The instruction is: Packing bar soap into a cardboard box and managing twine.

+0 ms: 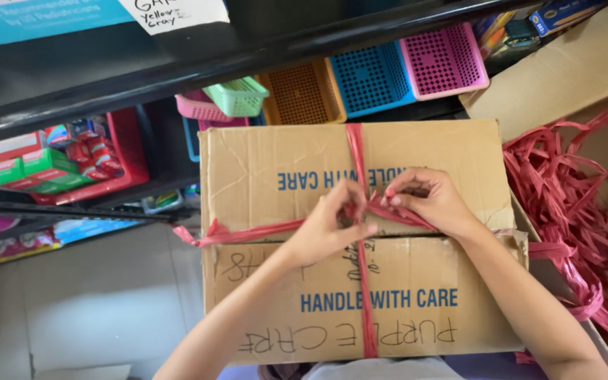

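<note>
A brown cardboard box [269,169] lies flat in front of me, its flaps closed. Red plastic twine [366,309] runs lengthwise and crosswise over it and meets in a knot near the middle. My left hand [326,224] pinches the twine at the knot, fingers curled around the strands. My right hand [427,198] grips the same knot from the right side, fingertips on the red strands. Both forearms reach up from the bottom of the view across the box top.
A heap of loose red twine [564,183] lies in an open carton at right. Black shelves [107,63] above hold small plastic baskets in green [237,96], orange, blue [371,77] and pink [445,60]. A red bin with small boxes [72,165] sits at left. Pale tile floor at lower left.
</note>
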